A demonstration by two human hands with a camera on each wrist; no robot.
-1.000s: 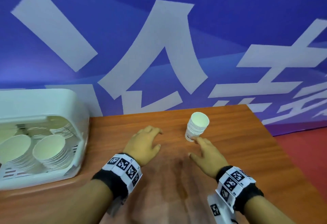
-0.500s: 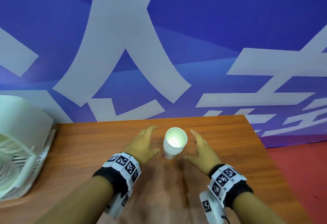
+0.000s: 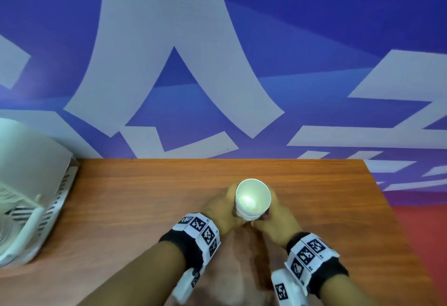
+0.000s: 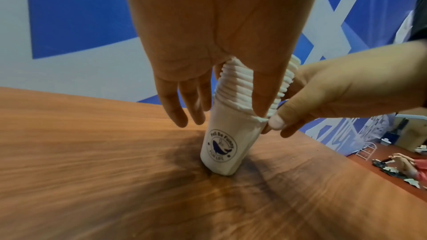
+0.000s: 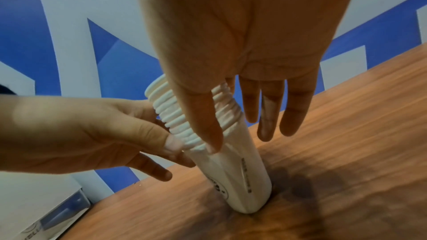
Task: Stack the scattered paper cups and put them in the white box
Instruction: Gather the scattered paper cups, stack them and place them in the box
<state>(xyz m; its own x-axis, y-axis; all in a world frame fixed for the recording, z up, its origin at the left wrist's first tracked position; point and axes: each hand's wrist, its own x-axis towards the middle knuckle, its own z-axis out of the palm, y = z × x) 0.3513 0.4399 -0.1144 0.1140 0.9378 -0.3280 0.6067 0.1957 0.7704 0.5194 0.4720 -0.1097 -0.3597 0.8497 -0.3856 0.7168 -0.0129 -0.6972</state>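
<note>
The left hand (image 3: 219,211) and right hand (image 3: 278,217) clasp the cup stack (image 3: 252,200) from nine and three o'clock, thumbs and fingers pinching the ribbed band of rims, probably so the nested cups lift as one column. The stack stands tilted on the desk (image 3: 145,197), its base touching the wood. The white box (image 3: 31,184), well apart at nine o'clock, already holds other stacks.

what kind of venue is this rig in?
Probably an exhibition or event booth, not a home: a printed blue backdrop with huge white lettering stands right behind the wooden table, and red flooring lies beyond it.
</note>
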